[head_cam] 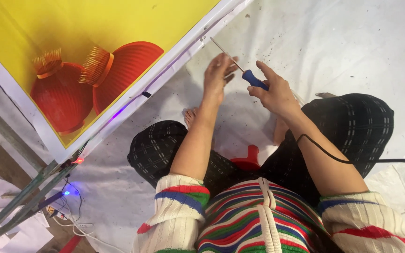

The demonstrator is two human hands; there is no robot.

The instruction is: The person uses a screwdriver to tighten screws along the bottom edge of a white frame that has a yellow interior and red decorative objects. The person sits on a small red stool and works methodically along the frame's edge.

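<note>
My right hand [273,91] grips the blue handle of a soldering iron [254,79], whose thin metal shaft slants up to the left toward the edge of a big yellow banner [85,28]. Its black cord [333,157] trails over my right forearm and off to the right. My left hand [217,70] is raised beside the shaft, fingers bent close to the metal; whether they pinch anything is hidden. I sit on a low red stool [249,159], knees apart, in dark checked trousers.
The banner, printed with two red lanterns, lies on a white sheet [352,42] speckled with dark bits. At lower left, metal frame bars [19,197], tangled wires with a red light [78,160] and a blue light, and loose papers.
</note>
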